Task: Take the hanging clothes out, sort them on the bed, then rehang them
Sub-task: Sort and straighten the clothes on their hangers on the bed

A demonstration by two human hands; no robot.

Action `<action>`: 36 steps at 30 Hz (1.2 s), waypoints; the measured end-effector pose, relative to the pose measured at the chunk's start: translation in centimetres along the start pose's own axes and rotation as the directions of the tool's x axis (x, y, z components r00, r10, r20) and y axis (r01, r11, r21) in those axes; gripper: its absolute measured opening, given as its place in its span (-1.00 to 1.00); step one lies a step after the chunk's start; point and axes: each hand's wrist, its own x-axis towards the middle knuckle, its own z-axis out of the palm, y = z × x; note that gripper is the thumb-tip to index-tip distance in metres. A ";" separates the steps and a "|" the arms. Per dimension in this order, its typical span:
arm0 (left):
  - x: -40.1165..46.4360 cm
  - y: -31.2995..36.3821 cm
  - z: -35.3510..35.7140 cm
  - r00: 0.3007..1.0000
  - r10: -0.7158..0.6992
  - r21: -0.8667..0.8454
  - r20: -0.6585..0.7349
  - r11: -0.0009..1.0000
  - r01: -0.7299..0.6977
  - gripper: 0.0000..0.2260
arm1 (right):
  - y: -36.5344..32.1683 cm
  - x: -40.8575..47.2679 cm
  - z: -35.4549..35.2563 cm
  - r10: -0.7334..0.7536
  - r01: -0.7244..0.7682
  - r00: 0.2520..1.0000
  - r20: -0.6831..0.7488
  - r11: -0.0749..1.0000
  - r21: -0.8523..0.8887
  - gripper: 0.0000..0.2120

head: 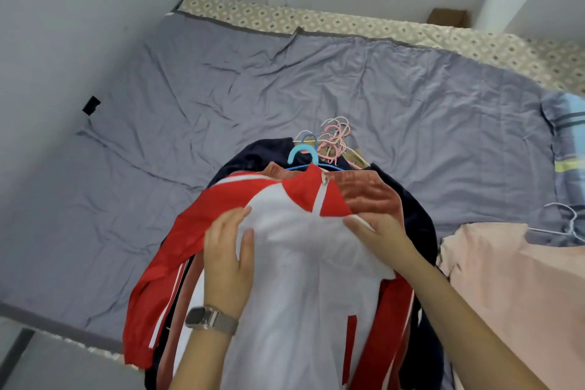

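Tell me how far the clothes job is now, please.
Done: the clothes are out and lie in a pile on the bed, hangers attached. In hand: both hands, left and right, are on the red and white jacket on top, so sorting seems just started. A pink garment lies apart. Left: the remaining sorting and all rehanging.

Red-and-white jacket [304,263] tops the hangered clothes pile [414,209] on the bed [221,98].
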 end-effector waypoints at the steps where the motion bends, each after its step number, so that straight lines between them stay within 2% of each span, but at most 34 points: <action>1: 0.3 0.5 -0.5 0.999 0.037 0.072 0.022 0.997 -0.039 -0.68 | 0.1 -2.2 -1.0 -0.013 0.012 0.999 0.048 1.000 0.018 -0.47; 3: 0.4 1.8 -1.1 0.989 0.041 0.202 0.140 0.977 -0.069 -0.61 | 0.4 -6.3 -2.9 -0.026 0.019 0.995 0.097 0.997 0.074 -0.28; 5: -0.2 3.4 -0.9 0.938 0.023 0.254 0.346 0.960 -0.117 -0.62 | 0.4 -10.2 -4.7 0.007 -0.015 0.998 0.064 0.991 0.131 -0.20; 6: -0.8 4.4 -0.8 0.897 0.013 0.250 0.441 0.959 -0.137 -0.61 | 0.4 -12.0 -5.5 0.015 -0.019 0.999 0.030 0.990 0.137 -0.26; 8: -2.7 6.4 -0.3 0.850 0.021 0.234 0.526 0.958 -0.168 -0.60 | 0.7 -15.5 -7.0 0.024 -0.013 0.997 -0.067 0.986 0.167 -0.70; 9: -3.9 7.6 0.0 0.856 0.040 0.230 0.515 0.956 -0.184 -0.62 | 0.9 -17.2 -7.7 0.036 -0.014 0.991 -0.126 0.985 0.171 -0.89; 13: -10.2 12.5 0.3 0.929 0.089 0.249 0.359 0.950 -0.188 -0.64 | 3.0 -23.6 -9.8 0.006 0.020 0.951 -0.311 0.997 0.081 -0.67; 16: -15.5 16.1 -0.2 0.958 0.092 0.250 0.270 0.954 -0.162 -0.60 | 3.7 -28.6 -11.4 -0.075 0.085 0.948 -0.309 0.996 0.020 -0.58; 18: -19.0 18.4 -0.6 0.966 0.091 0.262 0.241 0.953 -0.155 -0.60 | 4.4 -32.1 -12.6 -0.109 0.121 0.947 -0.303 0.992 0.021 -0.59; 21: -23.8 22.0 -0.7 0.965 0.094 0.254 0.243 0.954 -0.157 -0.63 | 6.3 -37.1 -14.3 -0.121 0.120 0.944 -0.307 0.993 -0.022 -0.70; 24: -27.5 25.4 -0.4 0.957 0.125 0.234 0.261 0.954 -0.188 -0.68 | 8.4 -41.1 -15.6 -0.104 0.067 0.956 -0.274 0.988 -0.141 -0.87; 27: -30.6 27.4 -0.7 0.947 0.178 0.279 0.268 0.926 -0.253 -0.61 | 9.3 -44.3 -16.9 -0.046 0.012 0.984 -0.175 0.981 -0.191 -0.86; 29: -32.0 28.1 -1.5 0.944 0.188 0.295 0.272 0.917 -0.268 -0.57 | 8.9 -46.0 -17.3 -0.083 0.043 0.984 -0.156 0.969 -0.242 -0.72; 30: -32.5 28.3 -2.0 0.942 0.197 0.295 0.273 0.914 -0.277 -0.56 | 8.4 -46.7 -17.3 -0.108 0.062 0.981 -0.162 0.961 -0.268 -0.71; 33: -34.4 28.5 -4.6 0.942 0.231 0.279 0.245 0.913 -0.297 -0.58 | 6.0 -49.0 -16.4 -0.145 0.100 0.979 -0.147 0.957 -0.274 -0.90; 36: -36.6 27.6 -8.0 0.945 0.250 0.259 0.209 0.918 -0.300 -0.59 | 3.2 -51.7 -13.8 -0.131 0.096 0.984 -0.120 0.961 -0.260 -0.91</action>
